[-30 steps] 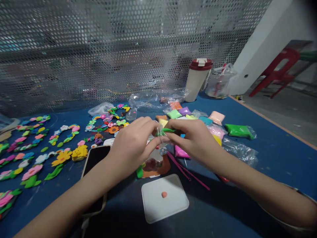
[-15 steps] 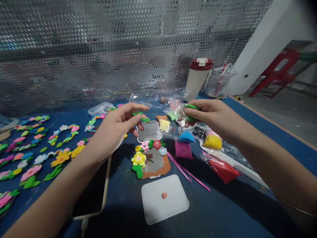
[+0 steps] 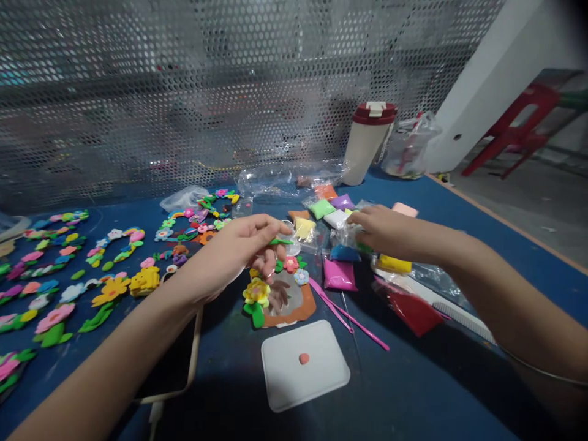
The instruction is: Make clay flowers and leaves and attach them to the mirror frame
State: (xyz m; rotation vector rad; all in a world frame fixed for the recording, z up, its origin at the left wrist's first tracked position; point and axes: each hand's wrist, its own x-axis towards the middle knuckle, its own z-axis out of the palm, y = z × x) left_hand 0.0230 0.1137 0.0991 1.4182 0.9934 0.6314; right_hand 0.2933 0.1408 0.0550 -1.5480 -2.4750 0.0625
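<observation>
My left hand (image 3: 257,242) pinches a small piece of green clay (image 3: 281,241) between thumb and fingers, above the top of a clay-framed mirror (image 3: 294,315). The frame is brown, with a yellow flower, a red one, a blue one and green leaves. My right hand (image 3: 381,229) is down among the clay packets, its fingers bent over clear plastic. Green (image 3: 364,247) shows beneath them; whether they grip it is hidden. Close by lie a magenta packet (image 3: 340,274), a blue packet (image 3: 344,253) and a yellow packet (image 3: 305,228).
A white tray (image 3: 321,383) bears a small coral clay lump (image 3: 304,359). Pink tools (image 3: 333,309) and a white comb (image 3: 463,321) lie rightward. A phone (image 3: 172,367) sits under my left forearm. Clay flower frames (image 3: 114,245) spread left; a tumbler (image 3: 365,147) stands behind.
My right hand has lowered and moved slightly right, bringing the green clay down among the packets. My left hand has shifted right and down toward the mirror, with its green piece still pinched.
</observation>
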